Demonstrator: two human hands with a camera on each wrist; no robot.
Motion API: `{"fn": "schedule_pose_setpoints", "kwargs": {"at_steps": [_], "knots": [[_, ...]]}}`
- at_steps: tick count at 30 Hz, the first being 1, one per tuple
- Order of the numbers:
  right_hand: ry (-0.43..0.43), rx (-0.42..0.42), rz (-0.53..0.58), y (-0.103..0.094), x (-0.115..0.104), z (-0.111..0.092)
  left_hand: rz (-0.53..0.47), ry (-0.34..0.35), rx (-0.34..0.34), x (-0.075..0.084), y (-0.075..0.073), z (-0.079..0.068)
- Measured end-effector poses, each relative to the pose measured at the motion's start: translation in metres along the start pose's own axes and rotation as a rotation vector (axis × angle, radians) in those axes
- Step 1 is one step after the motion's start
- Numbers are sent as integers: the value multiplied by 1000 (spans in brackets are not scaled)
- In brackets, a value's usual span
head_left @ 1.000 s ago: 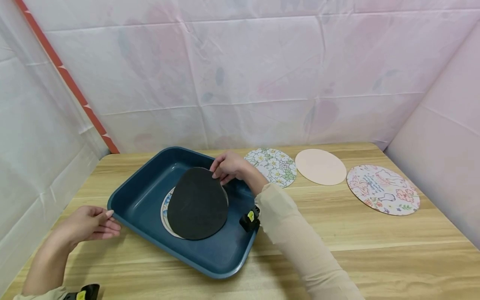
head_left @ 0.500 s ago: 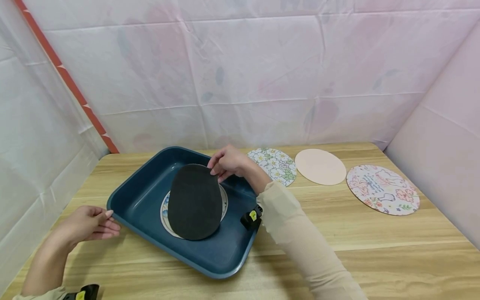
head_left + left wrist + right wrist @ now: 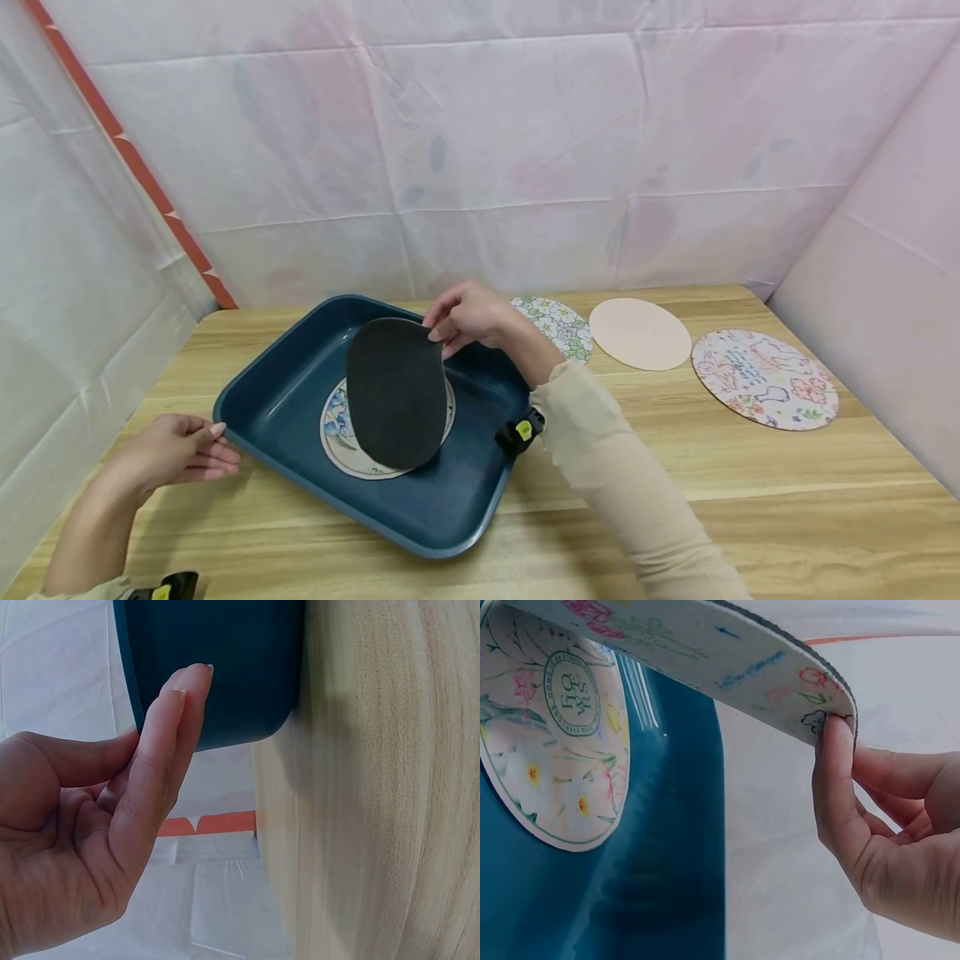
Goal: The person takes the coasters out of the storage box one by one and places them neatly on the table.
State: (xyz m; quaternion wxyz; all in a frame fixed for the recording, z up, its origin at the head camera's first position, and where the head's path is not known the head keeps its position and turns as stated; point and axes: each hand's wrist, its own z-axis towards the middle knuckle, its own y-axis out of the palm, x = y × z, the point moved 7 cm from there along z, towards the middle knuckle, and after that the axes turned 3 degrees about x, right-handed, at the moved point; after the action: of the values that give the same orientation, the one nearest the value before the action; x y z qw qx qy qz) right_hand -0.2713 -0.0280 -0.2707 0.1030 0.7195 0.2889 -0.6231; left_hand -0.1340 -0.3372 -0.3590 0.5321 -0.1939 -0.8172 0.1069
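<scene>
In the head view, the right sleeve (image 3: 637,492) shows at five o'clock: long, pale beige, lightly creased, with a looser, wrinkled cuff (image 3: 577,417). At the cuff's nine o'clock sits a boxy black wrist camera (image 3: 510,440) with a yellow patch (image 3: 524,429). At eight o'clock, the left sleeve (image 3: 82,591) is beige too, beside a second black, yellow-marked camera (image 3: 183,583). Both hands are bare.

Apparent makeshift recording space, type of building unclear, wood-grain table (image 3: 750,483) set against a creased, pale floral backdrop (image 3: 487,167), pale side sheets (image 3: 900,167), orange-red strip (image 3: 142,169) at left, black wrist-worn devices (image 3: 519,433).
</scene>
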Motion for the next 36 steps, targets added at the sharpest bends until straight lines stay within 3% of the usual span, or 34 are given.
{"fn": "schedule_pose_setpoints", "kwargs": {"at_steps": [10,36], "knots": [[-53,10,-16,-17,-4,-14,-1,5,-3,-1,0,1],[-179,80,33,-94,-8,-67,-6,-6,-6,-1,0,1]]}}
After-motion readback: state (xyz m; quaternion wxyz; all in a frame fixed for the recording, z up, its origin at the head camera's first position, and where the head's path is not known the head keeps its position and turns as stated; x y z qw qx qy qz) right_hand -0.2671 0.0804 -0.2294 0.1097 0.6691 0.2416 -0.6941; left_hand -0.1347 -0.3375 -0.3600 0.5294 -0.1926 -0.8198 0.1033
